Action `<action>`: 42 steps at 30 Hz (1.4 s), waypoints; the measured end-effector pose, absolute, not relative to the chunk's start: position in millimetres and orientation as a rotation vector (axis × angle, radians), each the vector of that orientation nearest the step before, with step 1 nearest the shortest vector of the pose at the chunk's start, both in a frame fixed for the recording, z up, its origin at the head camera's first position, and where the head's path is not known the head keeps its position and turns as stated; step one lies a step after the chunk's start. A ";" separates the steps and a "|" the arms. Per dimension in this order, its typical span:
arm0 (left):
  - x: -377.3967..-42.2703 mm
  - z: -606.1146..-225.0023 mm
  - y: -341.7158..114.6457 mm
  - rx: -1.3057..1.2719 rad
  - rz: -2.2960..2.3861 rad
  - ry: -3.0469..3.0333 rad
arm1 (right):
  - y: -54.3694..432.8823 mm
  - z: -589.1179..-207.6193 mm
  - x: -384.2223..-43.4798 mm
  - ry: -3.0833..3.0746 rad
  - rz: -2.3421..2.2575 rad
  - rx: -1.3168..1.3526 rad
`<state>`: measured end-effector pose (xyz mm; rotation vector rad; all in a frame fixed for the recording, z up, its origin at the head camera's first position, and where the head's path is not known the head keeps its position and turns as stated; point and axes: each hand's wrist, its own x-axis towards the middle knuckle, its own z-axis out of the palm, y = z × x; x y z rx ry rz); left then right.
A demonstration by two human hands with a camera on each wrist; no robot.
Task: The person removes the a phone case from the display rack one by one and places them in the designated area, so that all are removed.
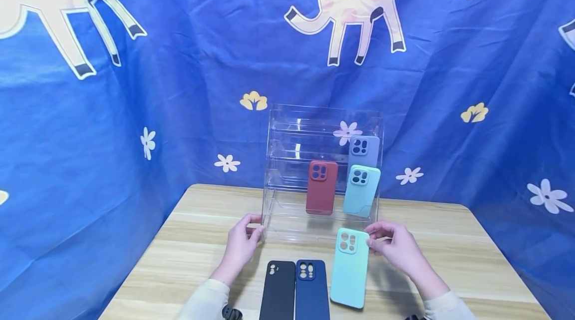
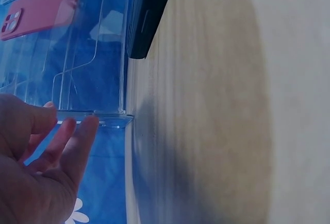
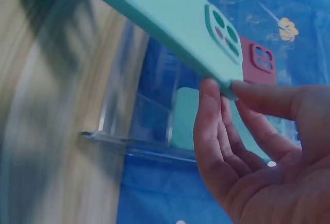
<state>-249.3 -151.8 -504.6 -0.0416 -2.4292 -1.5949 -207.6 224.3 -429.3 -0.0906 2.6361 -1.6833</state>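
My right hand [image 1: 396, 247] pinches a mint-green phone case [image 1: 349, 272] at its upper right corner, between thumb and fingers. The case is held tilted in front of a clear acrylic display rack [image 1: 287, 232]. At the rack's left side, my left hand [image 1: 242, 241] holds the edge with thumb and fingertips, as the left wrist view also shows. In the rack stand a dark red phone case [image 1: 321, 195], a light turquoise phone case [image 1: 361, 197] and, one tier higher behind it, a lavender-blue phone case [image 1: 369, 153].
A black phone case [image 1: 277, 290] and a navy phone case [image 1: 313, 292] lie side by side at the front of the wooden table [image 1: 179, 255]. Behind the rack hangs a blue cloth [image 1: 215, 85] printed with cows and flowers.
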 end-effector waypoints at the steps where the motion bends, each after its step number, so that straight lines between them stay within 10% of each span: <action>1: -249.2 -504.8 -151.9 -0.041 -1.592 -2.431 | 225.0 -432.4 -207.3 2.624 -1.680 -0.096; 42: -246.1 -503.6 -150.3 -0.042 -1.542 -2.430 | 218.3 -508.6 -212.7 2.487 -1.594 -0.261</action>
